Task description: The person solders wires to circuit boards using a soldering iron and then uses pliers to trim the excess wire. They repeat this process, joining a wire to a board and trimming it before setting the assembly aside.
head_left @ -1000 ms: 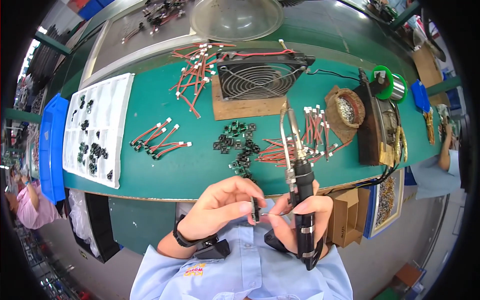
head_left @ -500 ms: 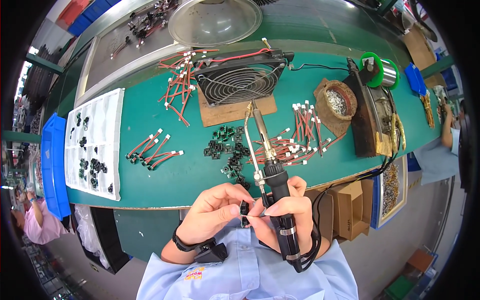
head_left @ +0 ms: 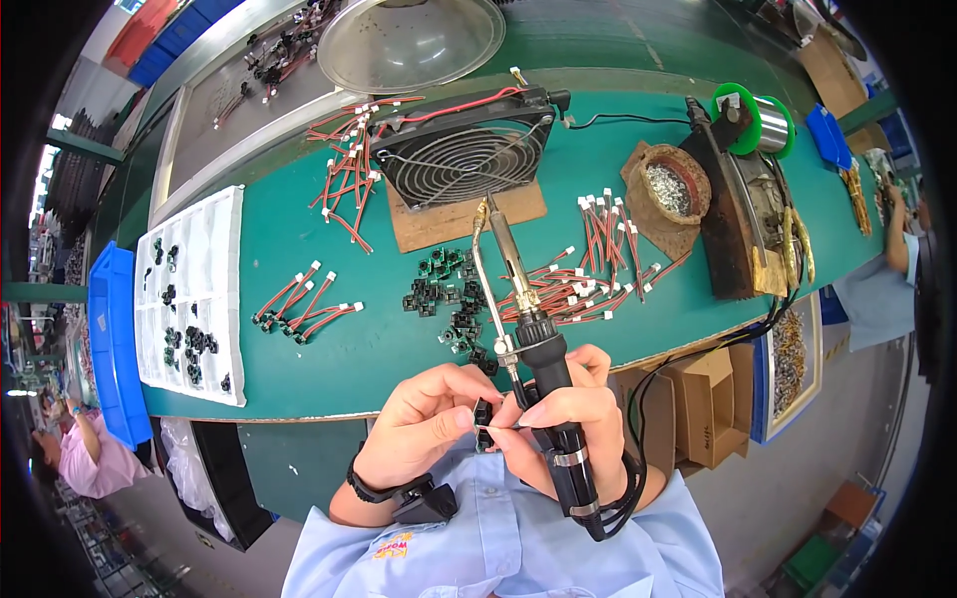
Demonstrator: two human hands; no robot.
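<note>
My left hand [head_left: 417,427] is closed, pinching a small black part with a bit of green board [head_left: 482,413] between thumb and fingers, just past the table's near edge. My right hand [head_left: 581,424] is wrapped round the black handle of a soldering iron [head_left: 541,349], whose metal tip and side tube point away toward the fan. The right thumb and forefinger also meet at the small part, on what looks like a thin wire end. Beyond my hands lies a pile of similar black-and-green parts [head_left: 462,324], with red-and-black wires with white plugs [head_left: 573,297] to their right.
A black fan [head_left: 467,159] stands on a wooden board. At right are a bowl of silvery bits [head_left: 670,187], a dark iron stand [head_left: 733,229] and a green solder spool [head_left: 768,125]. A white tray [head_left: 214,299] holds parts at left, near wired pieces [head_left: 304,311].
The view has shifted slightly, and the soldering iron leans a little further left. Both hands keep the same hold on the small part.
</note>
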